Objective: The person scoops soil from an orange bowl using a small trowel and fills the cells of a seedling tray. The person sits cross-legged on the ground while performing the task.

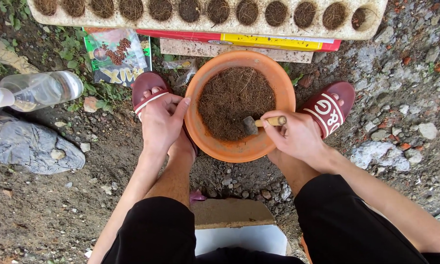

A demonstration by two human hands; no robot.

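Note:
An orange plastic bowl (208, 132) sits on the ground between my feet, filled with brown fibrous soil mix (232, 98). My right hand (296, 137) grips the wooden handle of a small trowel (264, 122), its metal blade resting in the mix at the bowl's near side. My left hand (161, 120) lies on my left foot beside the bowl's left rim, fingers loosely together, holding nothing. Both feet wear dark red slide sandals (327, 110).
A long white seed tray (205, 24) with soil-filled cells lies beyond the bowl, over a red and yellow flat box (259, 41). A clear plastic bottle (39, 90), a seed packet (117, 54) and a grey stone (29, 146) lie left. Rubble covers the right.

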